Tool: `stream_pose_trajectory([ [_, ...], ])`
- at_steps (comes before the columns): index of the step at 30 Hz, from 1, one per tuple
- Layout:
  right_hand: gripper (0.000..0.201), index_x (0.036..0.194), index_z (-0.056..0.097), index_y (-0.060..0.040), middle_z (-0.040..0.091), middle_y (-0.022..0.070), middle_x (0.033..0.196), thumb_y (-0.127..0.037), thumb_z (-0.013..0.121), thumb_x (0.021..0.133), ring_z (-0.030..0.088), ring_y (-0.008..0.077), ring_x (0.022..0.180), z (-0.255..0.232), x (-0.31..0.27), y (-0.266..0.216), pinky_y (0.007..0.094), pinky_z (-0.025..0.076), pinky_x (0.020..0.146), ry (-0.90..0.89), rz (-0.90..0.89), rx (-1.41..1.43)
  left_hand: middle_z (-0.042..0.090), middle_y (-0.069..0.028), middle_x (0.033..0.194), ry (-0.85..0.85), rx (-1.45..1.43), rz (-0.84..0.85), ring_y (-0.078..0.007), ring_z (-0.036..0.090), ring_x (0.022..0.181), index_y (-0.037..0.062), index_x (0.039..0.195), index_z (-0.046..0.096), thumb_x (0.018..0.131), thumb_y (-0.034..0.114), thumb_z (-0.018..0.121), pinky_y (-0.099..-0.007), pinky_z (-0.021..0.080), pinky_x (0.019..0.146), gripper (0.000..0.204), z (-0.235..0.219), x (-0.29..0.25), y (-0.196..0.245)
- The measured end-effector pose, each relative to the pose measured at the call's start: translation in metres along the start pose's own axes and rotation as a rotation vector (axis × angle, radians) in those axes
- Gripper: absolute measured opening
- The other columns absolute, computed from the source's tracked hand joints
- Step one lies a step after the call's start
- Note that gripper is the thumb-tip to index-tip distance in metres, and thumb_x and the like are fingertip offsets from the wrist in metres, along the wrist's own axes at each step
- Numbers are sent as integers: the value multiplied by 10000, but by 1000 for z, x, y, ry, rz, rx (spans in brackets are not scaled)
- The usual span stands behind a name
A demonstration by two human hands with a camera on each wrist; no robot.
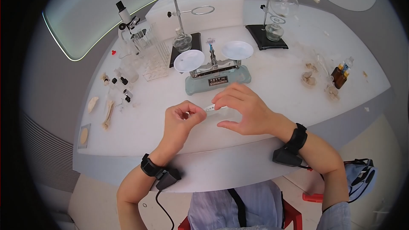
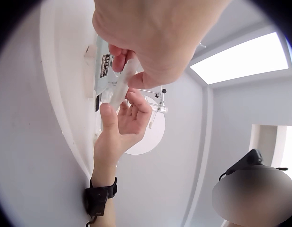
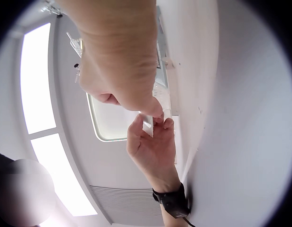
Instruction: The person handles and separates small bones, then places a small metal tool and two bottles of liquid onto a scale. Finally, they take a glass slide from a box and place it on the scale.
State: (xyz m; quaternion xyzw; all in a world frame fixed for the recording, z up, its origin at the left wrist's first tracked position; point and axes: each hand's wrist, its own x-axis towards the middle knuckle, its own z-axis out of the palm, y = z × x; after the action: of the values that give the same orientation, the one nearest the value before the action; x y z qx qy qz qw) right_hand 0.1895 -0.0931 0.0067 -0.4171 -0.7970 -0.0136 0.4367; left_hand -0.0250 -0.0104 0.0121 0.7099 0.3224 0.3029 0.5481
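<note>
Left hand (image 1: 178,123): pinches one end of the clear piece (image 2: 120,87) between thumb and fingers.
Right hand (image 1: 249,110): thumb and fingers spread apart around the other end; cannot tell whether they touch it.
Clear piece: between the two hands, above the table (image 1: 145,138).
Balance scale (image 1: 218,81): just beyond the grip.

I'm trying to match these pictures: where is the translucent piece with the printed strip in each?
Head view: centre, the translucent piece between the two hands.
Left wrist view: left of centre, in the upper half, slanting below the nearer hand.
Right wrist view: just below centre, mostly hidden by fingers.
Shared landmark: the right hand, beside it in every view.
</note>
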Motion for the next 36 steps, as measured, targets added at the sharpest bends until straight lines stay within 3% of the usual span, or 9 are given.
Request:
stream_pose_trajectory([
  [8, 354, 937, 610, -102, 631, 40, 974, -91, 828, 658, 577, 249, 957, 5, -2, -1, 366, 465, 840, 34, 31, 70, 651, 8, 790, -3, -20, -36, -47, 552, 728, 16, 814, 671, 842, 105, 685, -213, 422, 702, 95, 1, 1, -3],
  [11, 337, 917, 609, -100, 632, 37, 952, -83, 825, 659, 580, 249, 936, 6, -3, 1, 366, 470, 828, 31, 43, 75, 630, 12, 750, 30, -93, -27, -44, 482, 654, 11, 822, 696, 814, 107, 725, -210, 367, 608, 101, 2, 2, -7],
  [17, 296, 886, 610, -97, 632, 33, 920, -74, 815, 673, 583, 242, 906, 8, -4, 3, 349, 476, 797, 24, -23, 16, 631, 14, 750, 10, -142, -48, -46, 489, 672, 13, 821, 692, 818, 117, 721, -212, 375, 623, 109, 2, 2, -5],
  [20, 279, 877, 621, -95, 635, 35, 901, -73, 813, 677, 591, 240, 895, 10, -6, 5, 350, 480, 780, 26, -7, 37, 632, 32, 771, -21, -65, -45, -46, 527, 697, 35, 824, 667, 850, 127, 690, -212, 405, 694, 99, -1, 4, -9],
  [23, 252, 865, 641, -94, 650, 28, 881, -74, 814, 684, 603, 233, 884, 9, -6, 7, 352, 485, 771, 36, 31, 80, 623, 23, 851, -66, 119, 32, -69, 522, 755, 48, 910, 657, 839, 126, 700, -235, 404, 719, 114, -2, 6, -11],
  [25, 237, 866, 658, -93, 665, 22, 864, -76, 815, 690, 614, 232, 878, 6, -6, 8, 355, 492, 765, 52, 87, 90, 603, 0, 958, 33, 356, 361, -125, 522, 866, 62, 996, 635, 796, 106, 726, -283, 418, 787, 224, 3, 3, -1],
  [28, 225, 863, 662, -87, 673, 16, 861, -81, 816, 699, 620, 230, 880, 6, -7, 12, 352, 497, 759, 66, 127, 102, 597, -36, 1047, 2, 468, 500, -201, 519, 968, 67, 1070, 630, 745, 101, 764, -339, 425, 854, 353, 2, 5, 2],
  [31, 238, 889, 655, -68, 664, 39, 868, -91, 814, 713, 626, 234, 879, 3, -7, 7, 350, 506, 763, 23, 173, 119, 618, -61, 1041, 2, 595, 647, -247, 535, 957, 65, 1069, 656, 717, 100, 795, -361, 436, 877, 380, 2, 7, 1],
  [36, 293, 944, 624, -47, 646, 73, 890, -107, 812, 727, 632, 236, 870, 2, -7, 6, 346, 515, 780, -23, 242, 163, 632, -75, 1001, -21, 678, 696, -262, 540, 954, 76, 1039, 698, 699, 114, 825, -366, 428, 855, 365, 0, 7, -2],
])
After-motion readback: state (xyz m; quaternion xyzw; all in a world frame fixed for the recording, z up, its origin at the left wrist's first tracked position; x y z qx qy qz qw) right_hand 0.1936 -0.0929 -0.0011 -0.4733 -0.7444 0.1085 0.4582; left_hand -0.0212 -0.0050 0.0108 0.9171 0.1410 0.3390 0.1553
